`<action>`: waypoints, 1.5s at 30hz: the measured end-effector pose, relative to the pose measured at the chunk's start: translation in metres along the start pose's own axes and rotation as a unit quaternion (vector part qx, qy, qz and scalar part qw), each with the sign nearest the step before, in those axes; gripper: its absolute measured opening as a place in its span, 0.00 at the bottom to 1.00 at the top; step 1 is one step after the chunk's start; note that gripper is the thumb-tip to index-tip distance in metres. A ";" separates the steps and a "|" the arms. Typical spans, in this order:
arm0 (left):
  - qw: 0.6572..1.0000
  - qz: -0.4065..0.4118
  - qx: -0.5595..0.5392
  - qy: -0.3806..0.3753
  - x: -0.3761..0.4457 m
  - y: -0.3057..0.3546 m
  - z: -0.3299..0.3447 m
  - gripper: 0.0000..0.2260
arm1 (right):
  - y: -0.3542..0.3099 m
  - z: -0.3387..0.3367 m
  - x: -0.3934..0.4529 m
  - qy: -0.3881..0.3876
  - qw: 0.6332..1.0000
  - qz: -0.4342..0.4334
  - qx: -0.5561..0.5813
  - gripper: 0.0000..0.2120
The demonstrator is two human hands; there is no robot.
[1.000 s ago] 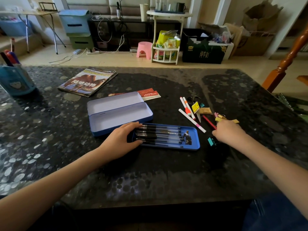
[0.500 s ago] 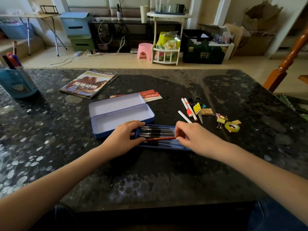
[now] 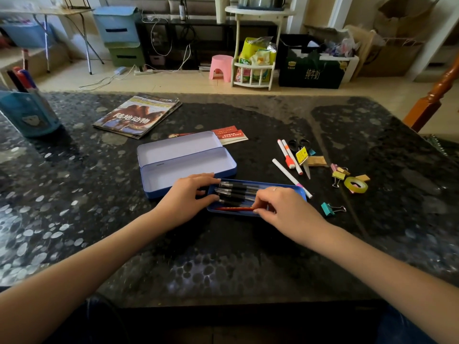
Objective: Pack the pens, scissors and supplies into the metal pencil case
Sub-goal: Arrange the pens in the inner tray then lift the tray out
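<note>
Red pen [image 3: 234, 208] lies in the blue tray [image 3: 301, 194], long axis left–right beside the black pens [image 3: 236, 192]; the right hand [image 3: 278, 207] pinches and hides its right end. Left hand [image 3: 188, 194], fingers relaxed, rests on the tray's left end. Scissors [image 3: 298, 145] partly hidden.

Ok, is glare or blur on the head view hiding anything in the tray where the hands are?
Head view: window glare mottles the table further back, not the tray; the black pens and red pen look sharp; only the right hand hides the tray's right end; edges bend from the wide lens.
</note>
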State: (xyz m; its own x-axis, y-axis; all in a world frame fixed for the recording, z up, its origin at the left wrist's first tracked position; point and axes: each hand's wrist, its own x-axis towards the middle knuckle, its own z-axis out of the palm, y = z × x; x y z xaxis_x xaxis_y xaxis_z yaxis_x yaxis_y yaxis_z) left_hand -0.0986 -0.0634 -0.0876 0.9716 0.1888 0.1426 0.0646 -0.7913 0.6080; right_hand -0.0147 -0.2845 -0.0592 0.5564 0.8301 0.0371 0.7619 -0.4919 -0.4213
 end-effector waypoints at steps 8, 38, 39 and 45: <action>0.999 0.035 0.012 0.022 -0.009 0.004 0.001 0.13 | -0.001 0.010 -0.001 0.006 1.000 0.005 -0.021 0.03; 0.986 0.133 0.101 0.019 -0.020 0.016 0.007 0.13 | 0.008 0.011 -0.006 0.067 0.996 -0.034 -0.041 0.14; 0.983 0.142 0.115 0.030 -0.020 0.014 0.007 0.14 | 0.009 0.011 -0.006 0.058 0.997 -0.016 -0.041 0.18; 0.982 0.118 0.142 -0.037 -0.019 0.011 0.012 0.22 | 0.017 0.027 -0.002 -0.129 0.980 0.008 -0.150 0.38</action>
State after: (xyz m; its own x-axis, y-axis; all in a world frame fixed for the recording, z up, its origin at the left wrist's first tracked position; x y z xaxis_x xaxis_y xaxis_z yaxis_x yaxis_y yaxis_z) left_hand -0.1131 -0.0827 -0.0933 0.9803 -0.0536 0.1901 -0.1138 -0.9400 0.3215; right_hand -0.0119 -0.2877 -0.0909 0.4954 0.8419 -0.2141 0.8390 -0.5276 -0.1331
